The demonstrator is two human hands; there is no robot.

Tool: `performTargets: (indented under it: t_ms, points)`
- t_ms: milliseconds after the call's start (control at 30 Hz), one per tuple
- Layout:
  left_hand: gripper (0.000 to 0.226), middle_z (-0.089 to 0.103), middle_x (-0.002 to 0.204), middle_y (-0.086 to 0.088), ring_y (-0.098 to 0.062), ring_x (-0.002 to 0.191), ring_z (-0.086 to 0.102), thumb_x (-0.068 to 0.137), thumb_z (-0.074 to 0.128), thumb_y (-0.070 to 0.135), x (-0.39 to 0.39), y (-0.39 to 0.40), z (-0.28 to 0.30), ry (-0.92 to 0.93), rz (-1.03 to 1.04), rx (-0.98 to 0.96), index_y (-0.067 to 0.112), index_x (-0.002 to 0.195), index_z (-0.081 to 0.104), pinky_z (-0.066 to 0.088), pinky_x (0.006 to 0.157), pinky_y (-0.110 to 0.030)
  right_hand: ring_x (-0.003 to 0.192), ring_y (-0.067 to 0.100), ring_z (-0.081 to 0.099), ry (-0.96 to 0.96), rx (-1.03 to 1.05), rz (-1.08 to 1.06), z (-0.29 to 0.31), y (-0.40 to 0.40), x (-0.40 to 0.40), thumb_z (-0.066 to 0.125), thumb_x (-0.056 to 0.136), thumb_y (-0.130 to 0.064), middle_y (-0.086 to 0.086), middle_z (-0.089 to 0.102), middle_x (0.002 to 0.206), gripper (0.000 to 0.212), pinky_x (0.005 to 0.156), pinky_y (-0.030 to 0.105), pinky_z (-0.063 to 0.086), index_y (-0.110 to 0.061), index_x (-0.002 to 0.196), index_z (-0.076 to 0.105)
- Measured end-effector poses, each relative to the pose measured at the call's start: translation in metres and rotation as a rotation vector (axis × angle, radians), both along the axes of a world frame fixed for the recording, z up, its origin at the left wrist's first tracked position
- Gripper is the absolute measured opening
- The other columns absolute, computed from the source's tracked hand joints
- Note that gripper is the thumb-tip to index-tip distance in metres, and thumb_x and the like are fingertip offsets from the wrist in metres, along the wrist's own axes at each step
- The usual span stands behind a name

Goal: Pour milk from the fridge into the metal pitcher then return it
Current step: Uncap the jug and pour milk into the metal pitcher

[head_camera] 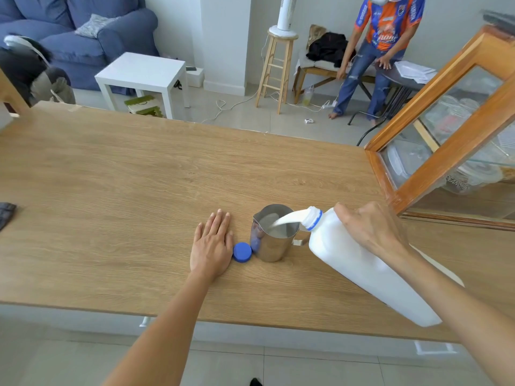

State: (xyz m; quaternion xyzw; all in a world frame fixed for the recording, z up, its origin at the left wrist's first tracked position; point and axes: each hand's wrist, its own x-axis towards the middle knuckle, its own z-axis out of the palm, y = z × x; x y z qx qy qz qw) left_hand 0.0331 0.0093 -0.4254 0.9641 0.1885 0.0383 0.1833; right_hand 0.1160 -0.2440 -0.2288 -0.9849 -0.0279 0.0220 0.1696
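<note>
A metal pitcher (271, 240) stands on the wooden table (125, 176), its handle toward the right. My right hand (370, 228) grips a white milk jug (359, 263) tilted to the left, its open blue-ringed mouth over the pitcher's rim. A white stream of milk runs from the mouth into the pitcher, which holds some milk. The jug's blue cap (242, 252) lies flat on the table, touching the pitcher's left side. My left hand (212, 245) rests flat on the table just left of the cap, fingers straight.
A wood-framed glass cabinet (446, 140) stands against the table's right side. A dark object (6, 214) lies at the table's left edge. Beyond the far edge are a white side table (145, 76), a wooden stool (276, 68), a blue sofa and a seated person (381, 45).
</note>
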Motion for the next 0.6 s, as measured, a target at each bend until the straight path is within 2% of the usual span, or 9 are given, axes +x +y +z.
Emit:
performTargets:
  t_ms: [600]
  points:
    - [0.054,0.005,0.162,0.007,-0.009,0.15,0.0,0.102,0.02,0.036,0.0003,-0.0004,0.0003,-0.008,0.008,-0.007,0.025,0.154,0.01,0.003,0.123,-0.035,0.048,0.023,0.038,0.001,-0.028,0.002,0.0036,-0.0004,-0.0015,0.046,0.081,-0.047,0.003,0.036,0.049,0.049,0.051,0.03,0.029,-0.011,0.05,0.032]
